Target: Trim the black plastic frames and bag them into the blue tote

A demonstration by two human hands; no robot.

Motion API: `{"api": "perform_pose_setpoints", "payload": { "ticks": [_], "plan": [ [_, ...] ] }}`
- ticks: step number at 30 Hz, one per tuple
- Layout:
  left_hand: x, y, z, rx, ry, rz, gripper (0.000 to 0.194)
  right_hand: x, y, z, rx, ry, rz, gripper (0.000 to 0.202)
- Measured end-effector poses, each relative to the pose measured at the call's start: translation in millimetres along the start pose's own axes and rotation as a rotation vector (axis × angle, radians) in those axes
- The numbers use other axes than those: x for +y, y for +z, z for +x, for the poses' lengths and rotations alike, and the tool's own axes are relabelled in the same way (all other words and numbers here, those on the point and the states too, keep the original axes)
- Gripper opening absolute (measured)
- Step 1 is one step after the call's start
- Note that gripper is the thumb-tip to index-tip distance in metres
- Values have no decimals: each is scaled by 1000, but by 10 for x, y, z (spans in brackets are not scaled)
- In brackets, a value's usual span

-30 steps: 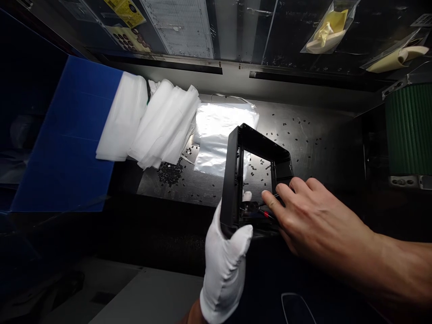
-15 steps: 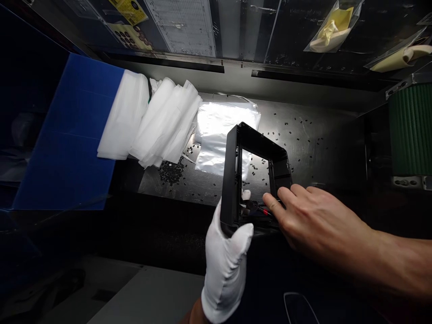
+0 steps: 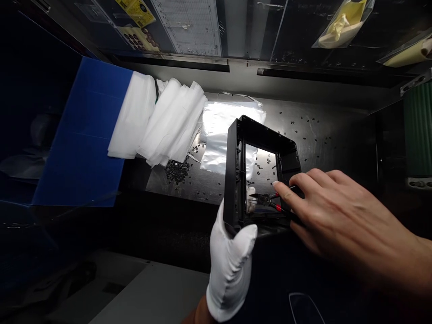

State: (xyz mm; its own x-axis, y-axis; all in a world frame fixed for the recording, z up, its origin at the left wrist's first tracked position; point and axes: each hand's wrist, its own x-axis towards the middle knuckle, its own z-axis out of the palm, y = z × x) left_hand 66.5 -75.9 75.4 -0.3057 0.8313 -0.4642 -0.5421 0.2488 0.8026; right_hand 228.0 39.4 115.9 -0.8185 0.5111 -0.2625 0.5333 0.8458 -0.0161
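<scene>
My left hand (image 3: 231, 265), in a white glove, is closed round the lower left corner of a black rectangular plastic frame (image 3: 232, 171), which it holds up tilted over the bench. Its fingertips show through the frame's opening. My bare right hand (image 3: 337, 211) grips a pair of side cutters (image 3: 265, 198) with red and black handles. The cutters' jaws are inside the frame opening, pointing left at the inner edge of the frame's left wall, close to the gloved fingertips. Whether the jaws touch the plastic I cannot tell.
On the metal bench (image 3: 324, 157) lie silvery sheets (image 3: 216, 155), stacked white sleeves (image 3: 173, 121) and a heap of small black bits (image 3: 177, 172), with more bits scattered rightward. A blue panel (image 3: 81, 135) stands left, a green ribbed part (image 3: 420, 135) right. Plastic bags (image 3: 342, 24) hang above.
The side cutters' jaws and red handle parts now show more clearly inside the opening, with the handles spread. My right hand has shifted slightly up and right. The frame stays in my left hand.
</scene>
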Motion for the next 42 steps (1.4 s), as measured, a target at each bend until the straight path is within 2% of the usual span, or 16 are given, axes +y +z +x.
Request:
{"api": "perform_pose_setpoints", "payload": {
  "ticks": [7,11,15,18,20,22,24,27,29,31,34,35,36,38,40,42],
  "plan": [
    [-27,6,-5,-39,-11,18,62,-63,39,-32,22,-16,-7,44],
    [-15,15,-26,29,-46,-32,65,117,15,-49,42,60,47,47],
    [-31,-35,-3,74,-103,-32,62,565,120,-76,72,343,245,39],
    [-54,-95,-1,81,-142,-70,62,877,368,-146,24,651,446,50],
    [-85,-130,-38,74,-131,-110,62,952,576,-225,15,785,635,57],
    [-136,-159,-91,75,-113,-162,59,891,759,-310,13,797,909,56],
    [-200,-183,-126,85,-110,-216,54,730,881,-366,-34,741,1214,53],
    [-259,-181,-109,73,-116,-267,52,469,945,-362,-71,687,1585,54],
    [-245,-138,-84,71,-96,-302,55,387,933,-346,-29,671,1695,53],
    [-196,-72,-80,84,-61,-326,58,398,893,-363,63,712,1573,51],
    [-119,19,-120,93,-26,-205,56,482,750,-452,247,852,1035,54],
    [-101,37,-138,91,-23,-146,55,498,669,-483,305,852,838,53],
    [-88,45,-156,90,-22,-99,55,499,575,-505,338,801,665,51],
    [-67,42,-180,71,-19,-48,60,453,382,-507,355,540,420,40],
    [-44,28,-183,30,-14,-35,66,365,244,-447,325,227,309,34],
    [-6,24,-171,-3,0,-8,67,277,196,-352,277,30,280,38]
  ]
}}
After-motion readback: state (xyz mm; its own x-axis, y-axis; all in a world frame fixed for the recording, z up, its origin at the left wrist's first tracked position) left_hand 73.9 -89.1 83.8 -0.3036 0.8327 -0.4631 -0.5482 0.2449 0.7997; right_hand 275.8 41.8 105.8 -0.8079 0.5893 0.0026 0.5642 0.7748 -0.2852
